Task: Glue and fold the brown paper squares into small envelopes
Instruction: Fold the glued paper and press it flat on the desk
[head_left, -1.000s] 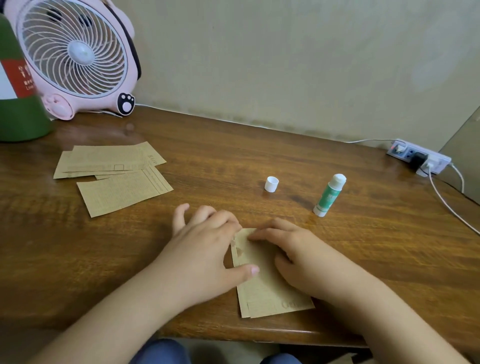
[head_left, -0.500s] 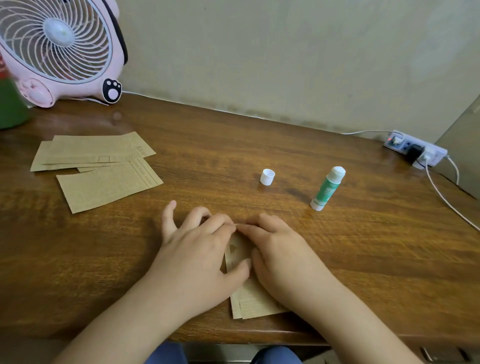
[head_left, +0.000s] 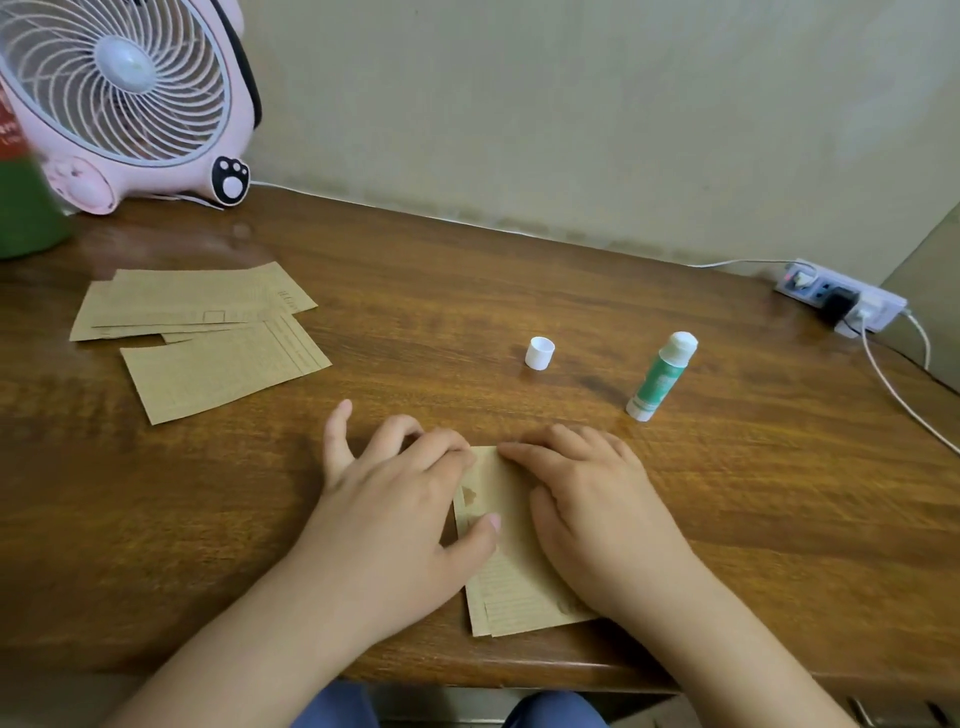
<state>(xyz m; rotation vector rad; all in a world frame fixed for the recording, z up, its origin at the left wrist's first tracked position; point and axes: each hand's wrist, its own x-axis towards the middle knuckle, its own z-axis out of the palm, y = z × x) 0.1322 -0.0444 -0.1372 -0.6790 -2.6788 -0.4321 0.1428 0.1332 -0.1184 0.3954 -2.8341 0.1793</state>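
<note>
wooden desk (head_left: 727, 519) against a beige wall. near its front edge lies a folded brown paper piece (head_left: 511, 571), both hands pressing it flat. left hand (head_left: 400, 514) rests on the paper's left edge, fingers loosely spread, thumb tip on the paper beside a dark glue smear. right hand (head_left: 597, 509) lies flat on the right side, fingers nearly straight, index fingertip at the top edge. neither hand grips anything. loose stack of brown paper pieces (head_left: 208, 332) sits far left. uncapped green glue stick (head_left: 661, 376) stands tilted right of centre, its white cap (head_left: 539, 353) apart to the left. pink fan (head_left: 124, 98) back left, power strip (head_left: 841, 301) back right.
</note>
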